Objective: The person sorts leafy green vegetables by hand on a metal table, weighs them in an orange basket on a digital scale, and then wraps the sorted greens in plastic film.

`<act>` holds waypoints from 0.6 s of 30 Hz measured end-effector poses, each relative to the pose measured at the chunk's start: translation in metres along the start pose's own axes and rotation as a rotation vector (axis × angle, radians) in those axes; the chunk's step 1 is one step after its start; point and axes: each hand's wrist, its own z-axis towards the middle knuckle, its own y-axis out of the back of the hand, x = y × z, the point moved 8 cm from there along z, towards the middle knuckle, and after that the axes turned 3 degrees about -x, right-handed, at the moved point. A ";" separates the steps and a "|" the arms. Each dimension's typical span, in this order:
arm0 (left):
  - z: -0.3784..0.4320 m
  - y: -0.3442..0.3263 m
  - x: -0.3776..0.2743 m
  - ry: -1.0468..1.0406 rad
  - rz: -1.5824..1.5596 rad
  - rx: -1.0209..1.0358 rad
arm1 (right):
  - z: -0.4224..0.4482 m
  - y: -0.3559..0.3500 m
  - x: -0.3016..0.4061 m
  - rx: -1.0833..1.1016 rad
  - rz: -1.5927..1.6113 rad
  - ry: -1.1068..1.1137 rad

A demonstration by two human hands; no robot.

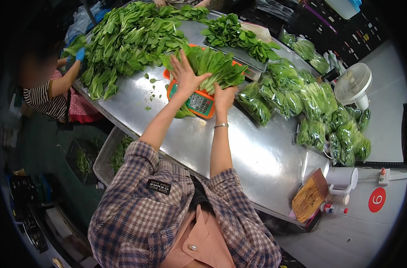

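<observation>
A bunch of leafy greens [220, 67] with pale stems lies on an orange and green digital scale [200, 104] with a keypad. Fingers spread wide, my left hand [185, 75] is at the left side of the bunch, over the scale. My right hand [224, 97] is curled at the lower right of the bunch with its thumb by the stems; its fingertips are partly hidden. Loose leaves [184, 112] poke out below the scale's left side. All this rests on a shiny metal table [243, 144].
A large heap of greens [133, 40] covers the table's far left. Behind my scale, another scale [253, 62] bears more greens. Bagged greens [300, 90] are piled right, near a white fan [352, 80]. A blue-gloved co-worker [61, 87] stands left; another person's hand [201, 3] shows at the far edge.
</observation>
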 end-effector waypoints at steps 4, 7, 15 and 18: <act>0.004 -0.031 -0.008 0.018 0.075 0.098 | 0.004 -0.013 -0.005 -0.003 0.037 -0.042; 0.006 -0.042 0.001 0.073 0.095 0.118 | 0.013 -0.017 -0.019 0.008 0.151 -0.052; 0.008 -0.048 0.008 0.106 0.087 0.157 | 0.018 -0.013 -0.042 0.006 0.553 -0.115; 0.006 -0.043 0.010 0.104 0.089 0.146 | 0.007 -0.026 -0.043 0.233 1.196 -0.347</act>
